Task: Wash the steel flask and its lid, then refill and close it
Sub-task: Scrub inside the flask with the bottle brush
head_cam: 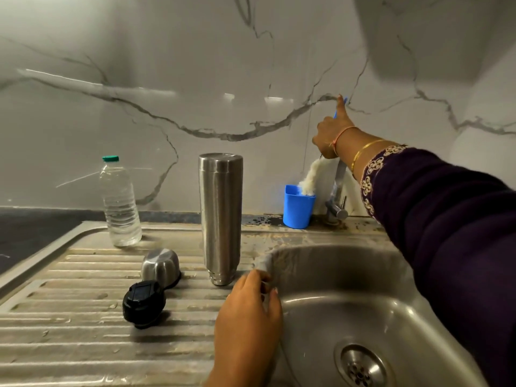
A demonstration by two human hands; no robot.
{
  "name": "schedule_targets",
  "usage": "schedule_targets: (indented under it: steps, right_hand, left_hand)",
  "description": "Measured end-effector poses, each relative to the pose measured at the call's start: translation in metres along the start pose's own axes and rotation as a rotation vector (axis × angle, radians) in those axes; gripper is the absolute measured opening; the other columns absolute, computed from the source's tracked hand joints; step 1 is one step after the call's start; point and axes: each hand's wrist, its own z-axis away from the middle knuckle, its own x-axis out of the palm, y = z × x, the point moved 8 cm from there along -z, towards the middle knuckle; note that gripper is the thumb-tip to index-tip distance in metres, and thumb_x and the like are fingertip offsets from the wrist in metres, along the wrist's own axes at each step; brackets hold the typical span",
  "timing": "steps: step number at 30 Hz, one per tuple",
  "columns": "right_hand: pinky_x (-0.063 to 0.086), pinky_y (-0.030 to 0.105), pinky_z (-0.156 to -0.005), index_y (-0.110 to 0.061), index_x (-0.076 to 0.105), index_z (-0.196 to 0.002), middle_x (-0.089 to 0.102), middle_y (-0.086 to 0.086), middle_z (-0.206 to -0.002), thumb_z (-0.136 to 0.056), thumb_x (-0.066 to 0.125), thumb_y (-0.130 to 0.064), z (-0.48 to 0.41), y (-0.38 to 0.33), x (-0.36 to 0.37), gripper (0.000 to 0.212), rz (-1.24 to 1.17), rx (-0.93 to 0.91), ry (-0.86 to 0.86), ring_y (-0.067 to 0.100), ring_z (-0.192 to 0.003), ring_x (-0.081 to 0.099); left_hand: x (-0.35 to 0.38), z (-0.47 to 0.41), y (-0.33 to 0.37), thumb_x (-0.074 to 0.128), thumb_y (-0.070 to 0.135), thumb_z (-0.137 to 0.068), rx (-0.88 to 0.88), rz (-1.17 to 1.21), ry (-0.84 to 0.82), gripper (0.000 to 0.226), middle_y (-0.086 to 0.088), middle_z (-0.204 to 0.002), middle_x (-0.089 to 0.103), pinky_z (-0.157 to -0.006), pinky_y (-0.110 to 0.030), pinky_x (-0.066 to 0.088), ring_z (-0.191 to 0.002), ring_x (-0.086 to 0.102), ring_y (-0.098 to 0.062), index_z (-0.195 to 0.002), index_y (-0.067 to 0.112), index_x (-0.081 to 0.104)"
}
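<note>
We count one steel flask (220, 216), standing upside down on the draining board, and two lid parts: one steel cap (160, 265) and one black stopper (143, 303). We see one clear plastic water bottle (120, 202) with a green cap, one blue cup (298, 206), one white bottle brush (311, 177), one tap (336, 199), one sink basin (363, 275) with a single drain (360, 365), and two hands: the left hand (248, 317) and the right hand (329, 132).

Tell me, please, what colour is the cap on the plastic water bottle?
Green; the cap tops the clear plastic bottle in the head view.
</note>
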Motion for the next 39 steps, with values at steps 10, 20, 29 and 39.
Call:
schedule_targets:
  steps: [10, 20, 29, 39]
  right_hand:
    - [0.029, 0.042, -0.103, -0.03, 0.059, -0.12, 0.057, 0.002, -0.123, -0.096, 0.045, -0.033, 0.026, 0.017, -0.015, 0.028, 0.27, -0.092, 0.162, 0.023, -0.117, 0.049]
    - [0.032, 0.044, -0.1, -0.025, 0.056, -0.122, 0.055, 0.005, -0.124, -0.098, 0.037, -0.034, 0.068, 0.073, -0.034, 0.032, 0.282, 0.058, 0.204, 0.024, -0.116, 0.049]
    - [0.041, 0.041, -0.086, -0.02, 0.055, -0.121, 0.057, 0.007, -0.113, -0.098, 0.033, -0.029, 0.111, 0.078, -0.019, 0.032, 0.018, 0.092, 0.203, 0.025, -0.102, 0.056]
    - [0.038, 0.031, -0.071, -0.012, 0.056, -0.101, 0.055, 0.002, -0.08, -0.095, 0.038, -0.021, 0.143, 0.05, 0.015, 0.021, -0.358, 0.165, 0.108, 0.016, -0.067, 0.05]
  left_hand:
    - [0.002, -0.001, -0.003, 0.056, 0.035, -0.09, -0.018, -0.007, -0.04, 0.014, 0.018, -0.094, 0.055, -0.078, -0.02, 0.048, -0.088, 0.057, 0.0, -0.102, 0.038, 0.051]
    - [0.002, -0.004, -0.006, 0.056, 0.034, -0.09, -0.03, -0.03, -0.021, 0.011, 0.017, -0.095, 0.058, -0.071, -0.016, 0.043, -0.084, 0.057, 0.0, -0.098, 0.038, 0.051]
    - [-0.001, -0.005, -0.005, 0.055, 0.032, -0.091, -0.014, -0.029, 0.009, 0.017, 0.018, -0.098, 0.057, -0.076, -0.02, 0.042, -0.093, 0.054, -0.002, -0.108, 0.031, 0.056]
    - [-0.01, -0.006, -0.001, 0.058, 0.03, -0.092, 0.032, -0.046, 0.083, 0.026, 0.012, -0.115, 0.055, -0.089, -0.021, 0.038, -0.113, 0.044, -0.01, -0.118, 0.027, 0.056]
